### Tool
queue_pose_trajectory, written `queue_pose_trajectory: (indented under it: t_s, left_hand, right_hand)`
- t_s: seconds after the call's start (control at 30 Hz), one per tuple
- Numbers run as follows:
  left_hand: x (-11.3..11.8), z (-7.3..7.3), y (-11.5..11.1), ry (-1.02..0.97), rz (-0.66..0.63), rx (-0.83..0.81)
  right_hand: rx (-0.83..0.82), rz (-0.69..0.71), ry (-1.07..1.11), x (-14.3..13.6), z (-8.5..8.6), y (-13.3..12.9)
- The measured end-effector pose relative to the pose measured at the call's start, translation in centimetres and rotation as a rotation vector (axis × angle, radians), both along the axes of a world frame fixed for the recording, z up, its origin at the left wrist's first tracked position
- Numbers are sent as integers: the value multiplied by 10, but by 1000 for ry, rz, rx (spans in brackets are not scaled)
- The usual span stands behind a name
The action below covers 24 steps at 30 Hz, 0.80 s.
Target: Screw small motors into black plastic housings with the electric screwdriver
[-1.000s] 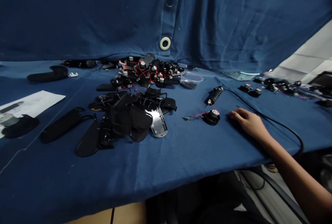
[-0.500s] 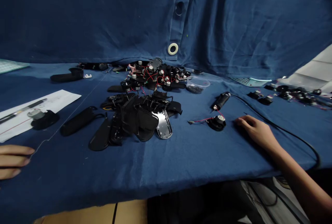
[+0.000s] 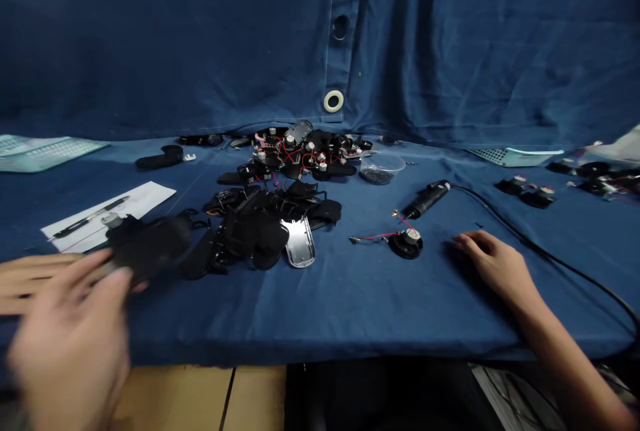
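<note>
My left hand (image 3: 75, 331), blurred by motion, is closed on a black plastic part (image 3: 150, 244) at the left; its exact shape is smeared. A small motor (image 3: 113, 220) shows just behind that part, on a white paper (image 3: 157, 194) with a pen (image 3: 90, 218). My right hand (image 3: 495, 264) rests on the blue cloth with its fingers curled in and nothing visible in them. Near it lie a corded electric screwdriver (image 3: 427, 199) and a round black piece (image 3: 406, 244) with a motor and red wires. A silver-grey cover (image 3: 301, 242) lies at the front of a black parts heap (image 3: 255, 231).
Another person's hand (image 3: 30, 278) reaches in from the left edge. Wired motor parts (image 3: 310, 151) are piled at the back, beside a clear bowl (image 3: 383, 169) of small dark pieces. Mint baskets (image 3: 55, 151) stand at both sides. The screwdriver's cable (image 3: 545, 254) runs right.
My left hand has come into view from the lower left, with the black plastic part in its grip. My right hand stays on the cloth. The camera view has shifted slightly.
</note>
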<state>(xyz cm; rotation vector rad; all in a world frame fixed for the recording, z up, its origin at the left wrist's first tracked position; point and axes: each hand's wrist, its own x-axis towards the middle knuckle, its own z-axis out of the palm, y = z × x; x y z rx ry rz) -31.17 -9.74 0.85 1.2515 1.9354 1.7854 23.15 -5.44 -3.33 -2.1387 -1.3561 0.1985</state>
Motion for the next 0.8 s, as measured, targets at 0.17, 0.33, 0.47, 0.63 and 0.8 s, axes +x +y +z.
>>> queue_pose_trajectory:
  t_s: [0.17, 0.33, 0.47, 0.63, 0.8]
  left_hand:
    - [65, 11, 86, 303, -269, -59]
    - [75, 18, 120, 838, -269, -454]
    - [86, 22, 94, 842, -137, -217]
    - [111, 11, 67, 1101, -180, -208]
    - [103, -8, 61, 1058, 37, -586]
  right_hand:
    - [-2, 29, 54, 1, 0, -4]
    - [26, 83, 130, 1, 0, -7]
    - [36, 194, 122, 6, 7, -5]
    - [58, 381, 58, 18, 30, 12]
    - [74, 559, -19, 17, 56, 31]
